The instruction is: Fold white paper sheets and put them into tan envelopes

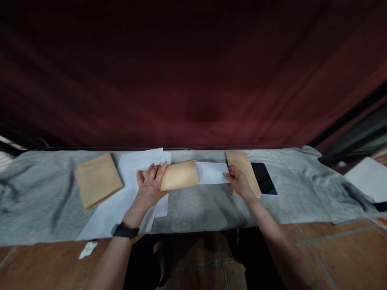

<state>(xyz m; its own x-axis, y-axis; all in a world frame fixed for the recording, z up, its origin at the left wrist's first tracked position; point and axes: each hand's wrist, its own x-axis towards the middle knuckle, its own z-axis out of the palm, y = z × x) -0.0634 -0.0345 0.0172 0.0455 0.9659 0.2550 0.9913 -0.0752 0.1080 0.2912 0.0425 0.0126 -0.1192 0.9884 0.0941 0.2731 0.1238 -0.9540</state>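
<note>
A brown paper envelope lies crosswise in front of me, with a folded white sheet of paper partly inside its right end. My left hand covers the envelope's left end, fingers across the top and the thumb along the near edge. Between the thumb and fingers of my right hand is the outer end of the folded sheet. Beneath and beside that hand lie more brown envelopes. Large white sheets spread under my left hand and forearm.
A pile of brown envelopes rests at the left on the grey cloth. On the right lies a dark-screened phone. A dark red curtain hangs behind the narrow surface. A white scrap is on the tiled floor.
</note>
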